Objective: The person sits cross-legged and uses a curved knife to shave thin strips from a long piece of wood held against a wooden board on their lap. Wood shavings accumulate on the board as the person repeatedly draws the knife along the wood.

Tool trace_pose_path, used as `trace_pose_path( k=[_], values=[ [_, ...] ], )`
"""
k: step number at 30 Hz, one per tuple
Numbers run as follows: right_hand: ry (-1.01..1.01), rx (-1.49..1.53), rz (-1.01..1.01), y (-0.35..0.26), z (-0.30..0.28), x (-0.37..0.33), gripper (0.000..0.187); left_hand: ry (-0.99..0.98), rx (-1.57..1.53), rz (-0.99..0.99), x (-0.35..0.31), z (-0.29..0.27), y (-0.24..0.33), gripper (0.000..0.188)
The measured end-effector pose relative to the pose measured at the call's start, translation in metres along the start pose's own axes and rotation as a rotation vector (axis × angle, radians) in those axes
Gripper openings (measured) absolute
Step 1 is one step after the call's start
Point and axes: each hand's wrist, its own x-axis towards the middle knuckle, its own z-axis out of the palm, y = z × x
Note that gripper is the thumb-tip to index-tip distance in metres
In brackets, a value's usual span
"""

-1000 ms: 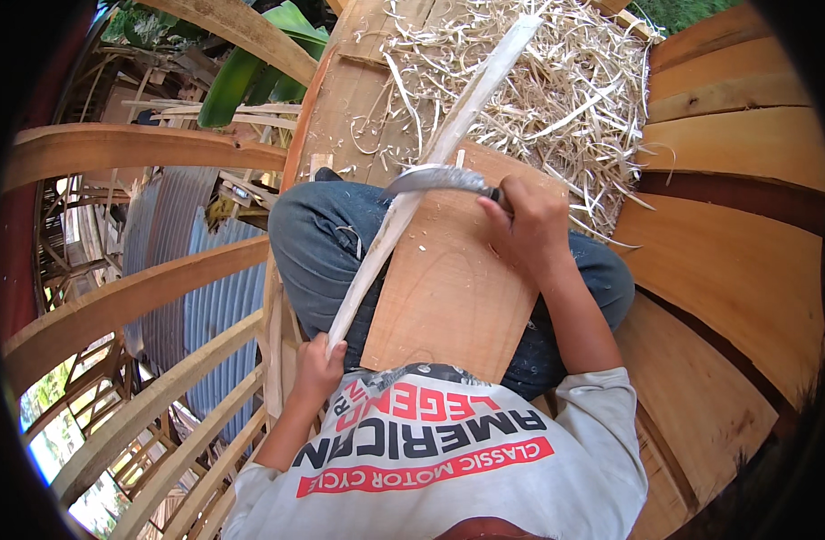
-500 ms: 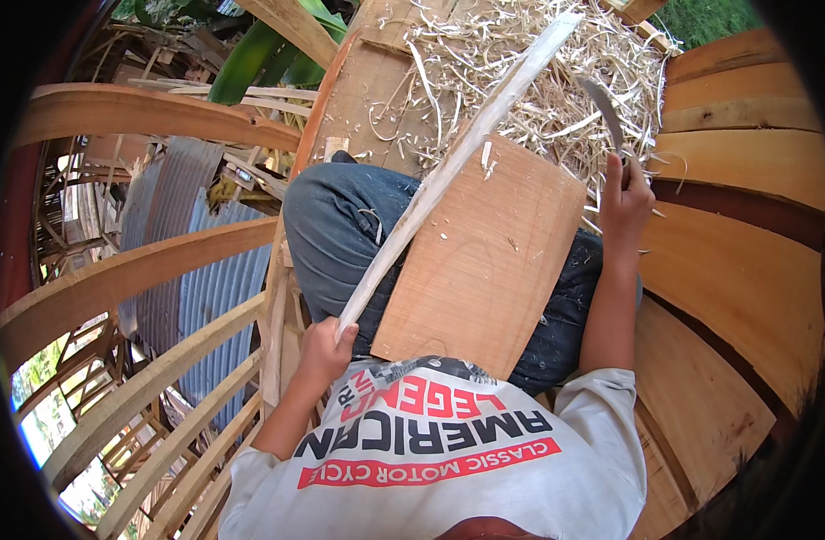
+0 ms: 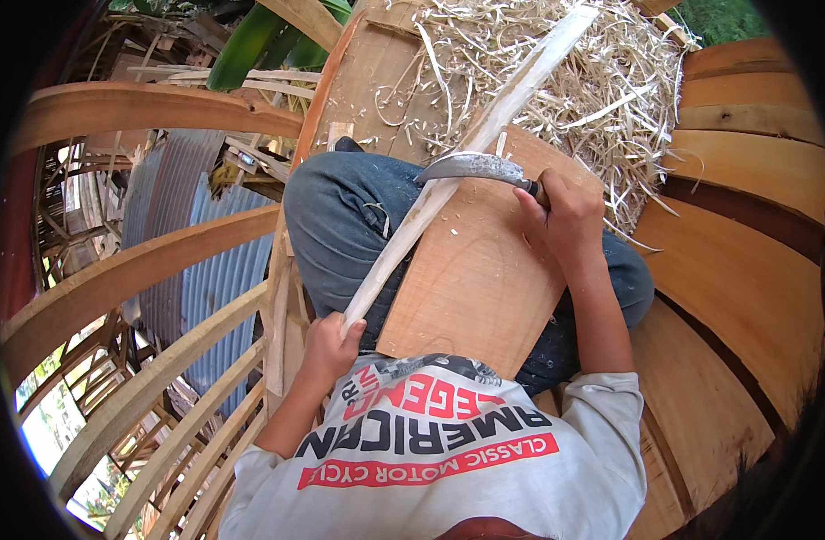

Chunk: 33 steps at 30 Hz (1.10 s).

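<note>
My left hand [image 3: 332,347] is closed round the near end of a long pale wooden stick [image 3: 402,245], which slants away to the upper right over my lap. In my right hand [image 3: 561,216] is the handle of a knife with a curved blade [image 3: 474,167]. The blade lies across the stick, about midway along it, its tip pointing left. Under the knife, a flat wooden board [image 3: 484,279] rests on my lap, its edge beside the stick. A small pale chip [image 3: 501,144] sits by the blade.
Curly wood shavings [image 3: 601,117] lie heaped on the planks [image 3: 376,81] ahead of me. Curved wooden planks [image 3: 727,270] rise at my right. On my left are bent wooden ribs [image 3: 143,252], with corrugated metal sheets [image 3: 219,234] beyond them.
The knife has come from the far right, over the shavings, leftward and nearer, onto the stick. My left hand keeps its hold on the stick, which has shifted slightly.
</note>
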Motion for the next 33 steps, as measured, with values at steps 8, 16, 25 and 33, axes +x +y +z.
trace_pose_path(
  k=[8, 16, 25, 33],
  values=[
    [0.165, -0.041, 0.177, 0.021, -0.001, 0.013, 0.039, -0.03, -0.012, 0.009, 0.001, -0.002, -0.002, 0.055],
    [0.222, -0.149, 0.262, 0.027, 0.003, 0.014, 0.044, -0.035, -0.054, -0.009, 0.004, -0.001, 0.002, 0.055],
    [0.385, 0.214, 0.481, 0.076, -0.032, 0.004, 0.046, -0.034, -0.061, 0.013, 0.004, -0.004, 0.001, 0.056],
    [-0.016, 0.107, -0.012, -0.023, 0.0, -0.017, 0.039, -0.047, -0.076, 0.006, 0.004, -0.005, 0.002, 0.057]
  ],
)
